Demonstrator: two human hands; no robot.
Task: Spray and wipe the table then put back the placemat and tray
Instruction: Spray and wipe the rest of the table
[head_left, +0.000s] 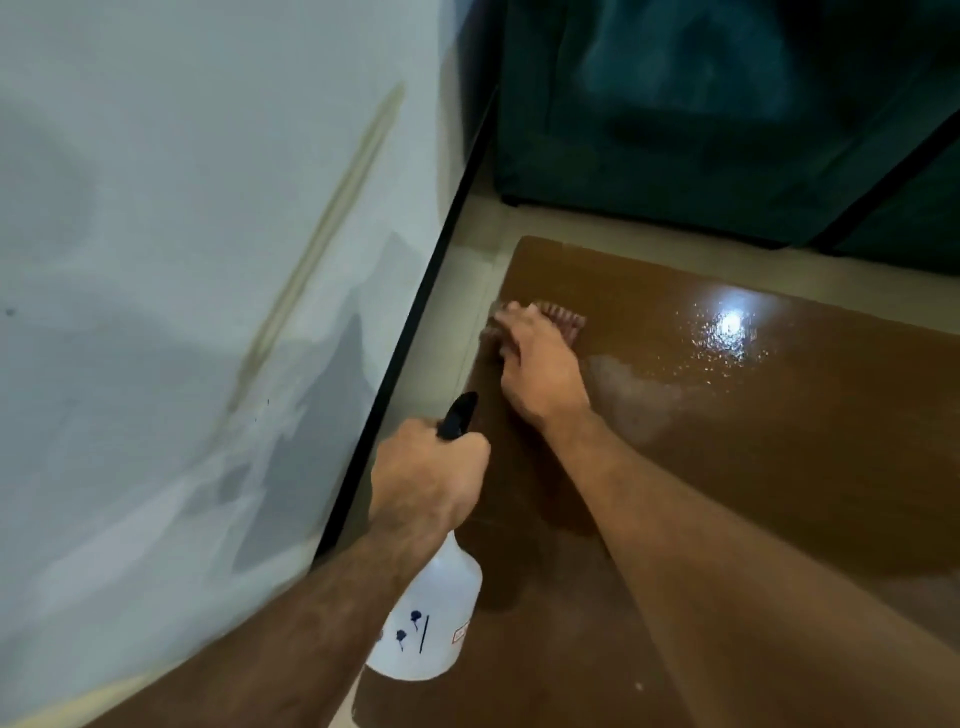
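Head view, as I read it from my end, left to right. A pale wall (182, 234) fills the left side, with a black strip (415, 322) running along its foot and a band of light floor (467, 291) beside it. Next comes my left hand (426, 483), its grip wrapped tight round the neck of a white spray bottle (431, 623); the black nozzle (460, 413) sticks out past the knuckles, pointing up and away over the near-left part of the tabletop (779, 467). The bottle hangs below the fist, above the tabletop's left edge; I cannot tell whether it touches the wood. Just beyond, my right hand (540, 364) lies palm down on a reddish cloth (563, 319), fingers spread flat rather than curled, pressing it onto the tabletop near the far-left corner. The cloth shows only at the fingertips and is blurred. To the right, the brown surface is glossy and wet, with a bright light reflection (732, 325) and scattered droplets. A dark green sofa (727, 130) stands behind.
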